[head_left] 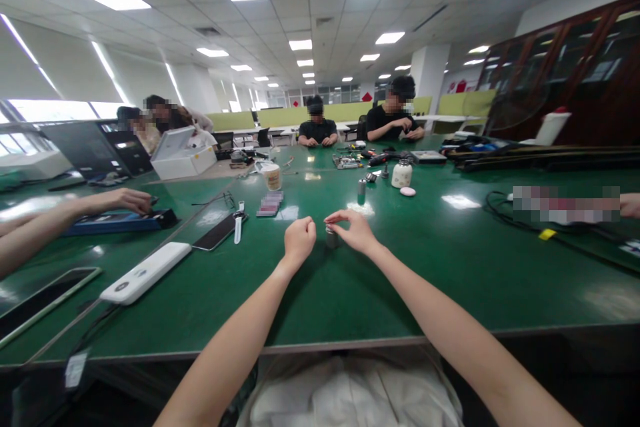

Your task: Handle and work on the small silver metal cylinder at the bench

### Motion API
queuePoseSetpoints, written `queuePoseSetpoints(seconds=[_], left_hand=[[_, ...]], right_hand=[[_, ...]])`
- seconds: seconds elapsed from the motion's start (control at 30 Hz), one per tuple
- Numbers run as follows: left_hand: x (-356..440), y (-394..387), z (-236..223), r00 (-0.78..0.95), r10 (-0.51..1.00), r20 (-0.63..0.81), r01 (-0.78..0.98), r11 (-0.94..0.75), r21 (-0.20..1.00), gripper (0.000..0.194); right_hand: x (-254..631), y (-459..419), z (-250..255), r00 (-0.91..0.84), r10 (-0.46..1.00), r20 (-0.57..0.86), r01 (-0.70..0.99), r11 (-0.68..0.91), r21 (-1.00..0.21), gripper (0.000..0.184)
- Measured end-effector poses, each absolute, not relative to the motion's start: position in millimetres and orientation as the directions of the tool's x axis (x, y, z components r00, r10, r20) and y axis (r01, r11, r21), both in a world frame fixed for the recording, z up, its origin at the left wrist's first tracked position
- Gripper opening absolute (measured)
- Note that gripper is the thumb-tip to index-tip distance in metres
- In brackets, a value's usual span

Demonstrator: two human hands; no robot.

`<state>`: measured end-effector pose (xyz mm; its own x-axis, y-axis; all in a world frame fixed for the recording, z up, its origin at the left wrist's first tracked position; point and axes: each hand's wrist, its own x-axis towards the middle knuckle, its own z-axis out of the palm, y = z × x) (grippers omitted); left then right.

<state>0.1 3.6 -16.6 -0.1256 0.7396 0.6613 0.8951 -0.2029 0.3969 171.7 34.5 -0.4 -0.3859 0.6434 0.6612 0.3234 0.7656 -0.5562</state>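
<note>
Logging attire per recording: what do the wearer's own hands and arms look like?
The left hand and right hand are ungloved. No sleeve, watch or bracelet shows on the left forearm or right forearm; rings are too small to tell. Pale, creased cloth covers the lap.

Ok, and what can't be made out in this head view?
All in the head view:
Left hand: whether the closed fist holds anything; its curled fingers hide the inside.
Right hand: whether it grips the cylinder or only touches it; fingers partly cover the top.
Phone at far left: its left end, cut off by the picture edge.
Pinkish item: what it is; pixelation covers it.
Co-worker's hand: cut off by the right edge.
</note>
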Motion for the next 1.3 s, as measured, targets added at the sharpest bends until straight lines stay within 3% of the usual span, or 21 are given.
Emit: queuePoseSetpoints(seconds=[0.33,0.43,0.67,0.83,1.1,1.23,1.3], left_hand=[[2.2,2.2,-15.0,-0.108,0.756,0.646,0.901,-0.2,0.385,0.031],[1.8,2.9,-16.5,-0.099,0.76,0.642,0.897,-0.212,0.388,0.031],[3.1,-0.9,-14.7,-0.031,0.744,0.668,0.813,-0.37,0.45,0.028],[6.9,-2.2,-13.6,0.05,0.712,0.7,0.762,-0.481,0.435,0.022],[12.5,11.3,-22.8,-0.033,0.819,0.573,0.656,-0.415,0.63,0.014],[4.1,15.1,-20.0,-0.095,0.78,0.619,0.687,-0.398,0.608,0.021],[-8.0,16.4,-20.6,-0.17,0.755,0.633,0.763,-0.306,0.57,0.023]], right_hand=[[172.4,36.1,-2.1,-0.37,0.619,0.693,0.412,0.778,-0.474,0.013],[172.9,35.3,-2.1,-0.371,0.65,0.663,0.424,0.754,-0.502,0.011],[178.6,29.5,9.8,-0.044,0.731,0.681,0.41,0.635,-0.655,0.024],[179.9,28.6,12.3,-0.044,0.743,0.668,0.395,0.627,-0.671,0.024],[179.9,26.3,12.8,-0.047,0.732,0.68,0.392,0.639,-0.662,0.021],[181.3,27.4,13.0,-0.035,0.743,0.668,0.384,0.627,-0.678,0.021],[181.5,28.0,12.8,-0.029,0.75,0.661,0.389,0.618,-0.683,0.021]])
